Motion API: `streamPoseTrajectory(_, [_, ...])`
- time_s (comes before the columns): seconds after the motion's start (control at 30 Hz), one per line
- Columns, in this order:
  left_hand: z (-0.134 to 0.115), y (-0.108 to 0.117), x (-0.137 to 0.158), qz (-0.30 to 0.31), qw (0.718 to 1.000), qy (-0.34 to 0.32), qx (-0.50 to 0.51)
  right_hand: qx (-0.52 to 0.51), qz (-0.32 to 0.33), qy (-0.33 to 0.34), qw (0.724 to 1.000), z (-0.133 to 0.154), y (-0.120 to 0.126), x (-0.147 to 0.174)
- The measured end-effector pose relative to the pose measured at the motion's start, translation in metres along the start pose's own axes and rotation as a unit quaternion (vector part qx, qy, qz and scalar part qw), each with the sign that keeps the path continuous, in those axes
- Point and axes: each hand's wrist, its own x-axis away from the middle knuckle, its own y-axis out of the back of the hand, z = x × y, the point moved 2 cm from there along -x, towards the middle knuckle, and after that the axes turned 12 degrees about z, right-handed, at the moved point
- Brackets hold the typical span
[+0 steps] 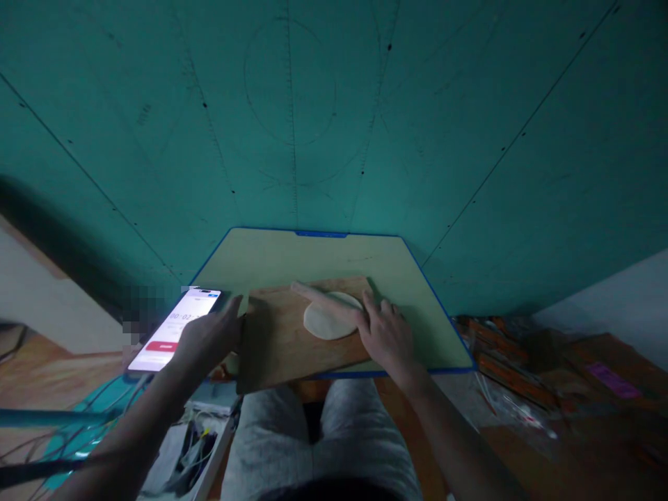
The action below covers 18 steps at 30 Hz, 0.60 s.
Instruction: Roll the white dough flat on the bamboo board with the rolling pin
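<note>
A wooden cutting board [282,351] lies at an angle on a small table, its near left corner past the front edge. On it rests a flat, pale round of dough [322,325]. A thin wooden rolling pin [324,299] crosses the dough slantwise, its far left end free. My right hand [386,330] is closed around the pin's right end, which the fingers cover. At the board's left edge, my left hand [215,334] has its fingers stretched out, with no object seen in them. Whether it touches the board is hard to tell in the dim light.
A lit phone [175,327] showing a timer is left of the table [313,254], which has a blue rim. Behind rises a green wall [323,125]. Cables and a bin [195,445] are low left; cardboard boxes [595,369] and plastic wrapping lie right.
</note>
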Motion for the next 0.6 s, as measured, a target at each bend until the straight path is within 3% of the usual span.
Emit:
streamPoseTrajectory(0.07, [-0.011,0.015,-0.016,-0.115,0.993,-0.012,0.006,-0.007,-0.016,0.019,1.0,0.003,-0.002,-0.001])
streamPoseTrajectory(0.13, [-0.034,0.029,-0.033,-0.243,0.967,-0.065,0.029,-0.017,-0.03,0.038,0.999,0.003,-0.003,-0.003])
streamPoseTrajectory(0.17, [-0.049,0.034,-0.043,-0.273,0.955,-0.108,0.045,-0.023,-0.034,0.048,0.998,0.003,-0.004,-0.003])
streamPoseTrajectory(0.27, [-0.093,0.035,-0.069,-0.25,0.94,-0.23,0.036,-0.037,-0.033,0.074,0.996,0.001,-0.006,-0.001])
streamPoseTrajectory(0.37, [-0.117,0.026,-0.073,-0.217,0.931,-0.292,0.006,-0.048,-0.034,0.087,0.994,0.0,-0.007,0.004])
streamPoseTrajectory(0.5, [-0.112,0.011,-0.04,-0.189,0.923,-0.333,-0.035,-0.056,-0.047,0.114,0.991,0.0,-0.007,0.008])
streamPoseTrajectory(0.6, [-0.102,-0.001,-0.013,-0.211,0.934,-0.288,-0.025,-0.061,-0.055,0.133,0.988,0.001,-0.008,0.006])
